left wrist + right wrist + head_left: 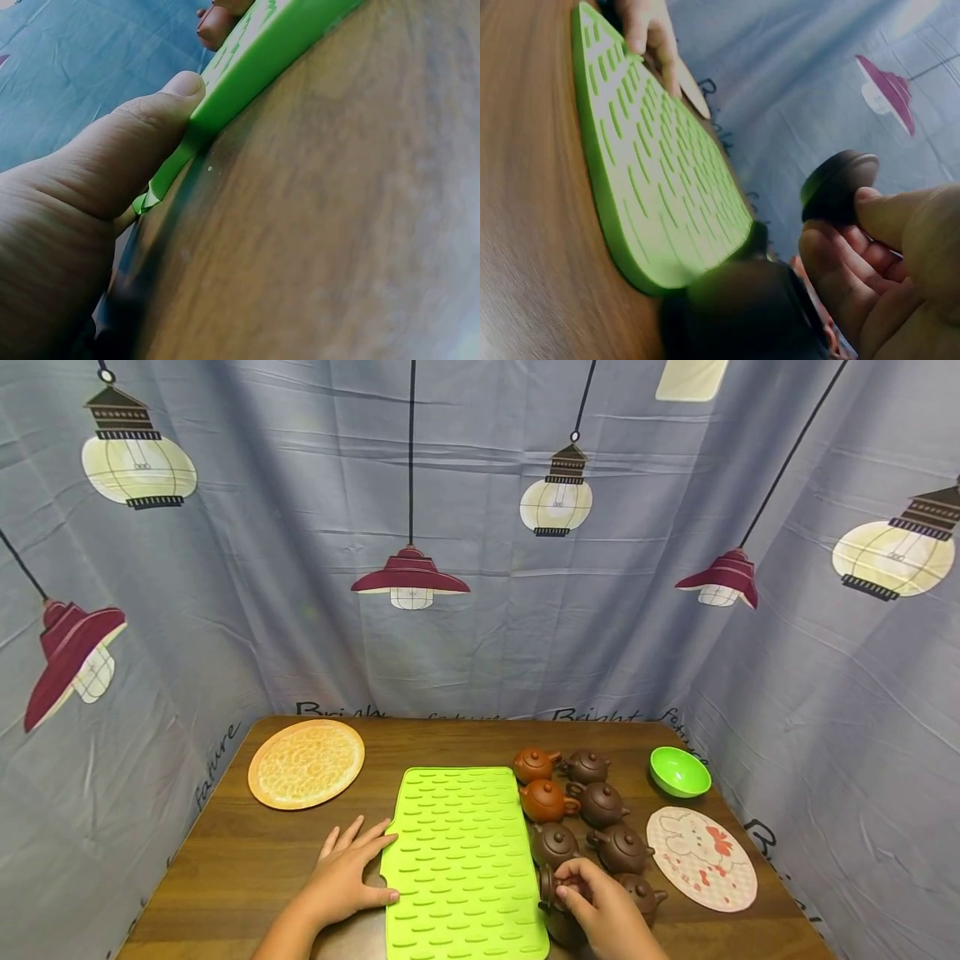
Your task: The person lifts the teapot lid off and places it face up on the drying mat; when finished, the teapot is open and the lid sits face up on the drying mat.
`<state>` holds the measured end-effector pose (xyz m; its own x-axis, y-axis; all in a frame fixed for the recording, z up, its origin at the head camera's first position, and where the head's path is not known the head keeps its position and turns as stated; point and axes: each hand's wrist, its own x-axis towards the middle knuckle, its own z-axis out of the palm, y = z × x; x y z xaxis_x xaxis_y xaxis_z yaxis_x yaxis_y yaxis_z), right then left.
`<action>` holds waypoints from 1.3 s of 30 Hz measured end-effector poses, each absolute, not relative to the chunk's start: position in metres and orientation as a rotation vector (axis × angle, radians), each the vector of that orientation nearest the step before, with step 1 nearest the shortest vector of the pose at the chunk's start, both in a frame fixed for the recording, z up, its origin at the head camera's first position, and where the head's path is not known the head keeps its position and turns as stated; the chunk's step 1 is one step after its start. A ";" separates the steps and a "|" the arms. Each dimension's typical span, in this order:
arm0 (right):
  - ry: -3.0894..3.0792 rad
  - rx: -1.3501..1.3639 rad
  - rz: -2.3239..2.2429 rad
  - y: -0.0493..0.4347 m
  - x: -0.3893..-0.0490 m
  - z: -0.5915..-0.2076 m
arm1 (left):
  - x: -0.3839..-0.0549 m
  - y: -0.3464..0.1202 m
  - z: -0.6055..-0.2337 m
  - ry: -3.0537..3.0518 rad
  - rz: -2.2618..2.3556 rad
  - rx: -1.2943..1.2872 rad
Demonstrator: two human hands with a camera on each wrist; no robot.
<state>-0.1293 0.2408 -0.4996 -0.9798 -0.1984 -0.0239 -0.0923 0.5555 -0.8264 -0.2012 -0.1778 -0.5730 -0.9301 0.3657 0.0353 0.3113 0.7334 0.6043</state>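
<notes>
My right hand (603, 906) pinches a small dark brown teapot lid (838, 186) between thumb and fingers, tilted on its side. Just below it stands a dark teapot (742, 311), blurred in the right wrist view and partly covered by the hand in the head view. My left hand (337, 878) lies spread at the left edge of a bright green ridged mat (461, 860). Its thumb (184, 84) and fingertips touch the mat's rim, without curling round it.
Along the mat's right side stand two reddish-brown teapots (546, 800) and several dark brown teapots (621, 849). Farther right are a green bowl (679, 772) and a round rabbit-print placemat (701, 858). A round orange-yellow mat (306, 765) lies at the back left. Curtains (480, 652) surround the wooden table (217, 868).
</notes>
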 end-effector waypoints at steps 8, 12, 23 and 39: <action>2.317 -0.195 -1.709 0.229 -0.133 -0.505 | -0.201 -0.178 -0.573 2.848 0.963 0.562; 2.334 -0.123 -1.711 0.220 -0.135 -0.505 | -0.200 -0.178 -0.575 2.854 0.952 0.557; 2.118 -0.082 -1.868 0.204 -0.140 -0.499 | -0.201 -0.178 -0.574 2.848 0.945 0.567; 1.831 -0.086 -1.982 0.159 -0.148 -0.504 | -0.202 -0.178 -0.575 2.863 0.922 0.570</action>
<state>-0.1477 0.1590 -0.5043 -0.9020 -0.3552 -0.2455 0.2730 -0.0286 -0.9616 -0.2018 -0.1778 -0.5755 -0.9275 0.3720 0.0372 0.3237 0.7494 0.5776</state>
